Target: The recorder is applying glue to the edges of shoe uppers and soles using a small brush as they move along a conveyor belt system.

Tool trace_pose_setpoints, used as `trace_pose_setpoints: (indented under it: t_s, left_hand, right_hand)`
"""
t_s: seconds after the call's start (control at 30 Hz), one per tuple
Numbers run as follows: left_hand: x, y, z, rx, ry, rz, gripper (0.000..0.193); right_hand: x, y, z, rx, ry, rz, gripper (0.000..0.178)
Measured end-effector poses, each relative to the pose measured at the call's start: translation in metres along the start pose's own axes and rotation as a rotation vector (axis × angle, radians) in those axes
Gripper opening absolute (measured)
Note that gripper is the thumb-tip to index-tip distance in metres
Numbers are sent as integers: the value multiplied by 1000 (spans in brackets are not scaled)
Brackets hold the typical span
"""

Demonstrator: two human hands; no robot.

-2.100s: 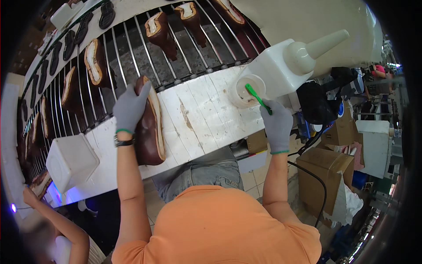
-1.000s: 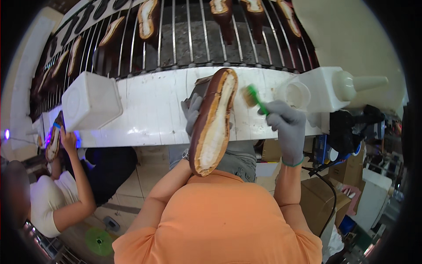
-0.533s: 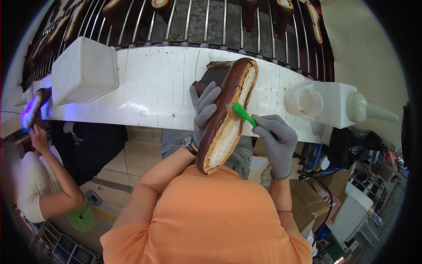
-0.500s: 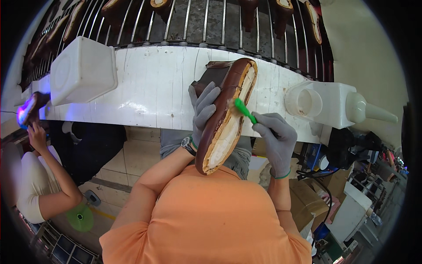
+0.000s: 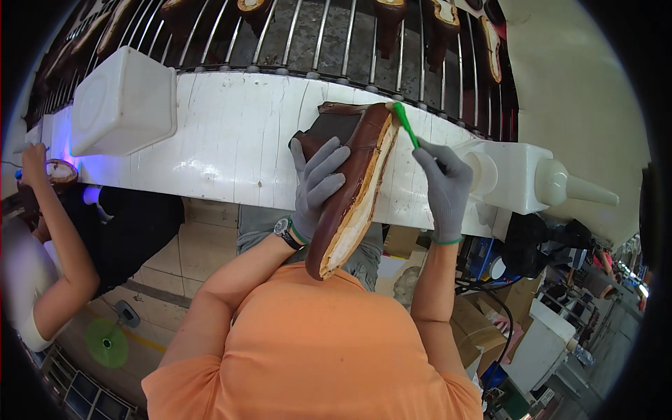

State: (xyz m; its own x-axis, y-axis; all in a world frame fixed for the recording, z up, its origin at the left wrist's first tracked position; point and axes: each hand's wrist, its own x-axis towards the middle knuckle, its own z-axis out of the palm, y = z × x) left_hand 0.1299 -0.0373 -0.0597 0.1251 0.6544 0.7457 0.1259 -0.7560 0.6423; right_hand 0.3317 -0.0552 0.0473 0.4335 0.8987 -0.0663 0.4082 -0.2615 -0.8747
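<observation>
Brown shoe (image 5: 358,183) in left hand (image 5: 318,183)

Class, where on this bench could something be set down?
The broadest free patch on the white bench lies between the white container and the brown shoe in the left hand. A narrower strip shows between that shoe, the green brush and the right hand. The bench's right end is crowded by the bottle and cup.

Shoemaking workshop, metal roller conveyor (image 5: 321,38) carrying brown shoe uppers (image 5: 439,47), white workbench (image 5: 231,126), seated co-worker (image 5: 66,245)
</observation>
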Motion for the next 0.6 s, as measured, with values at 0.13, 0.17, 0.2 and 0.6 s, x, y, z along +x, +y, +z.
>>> trace_pose_setpoints:
  t_s: [0.13,0.17,0.2,0.6]
  left_hand:
    - [0,0,1,-18,14,7,52]
    - [0,0,2,-24,23,10,52]
    - [1,1,3,-30,34,13,51]
    - [5,6,4,-21,1,-77,57]
  right_hand:
    - [-28,-20,-21,44,-232,79,17]
    - [-32,-23,-23,100,-285,69,16]
    - [-31,-24,-22,126,-331,94,14]
    - [-22,-5,-12,50,-181,84,18]
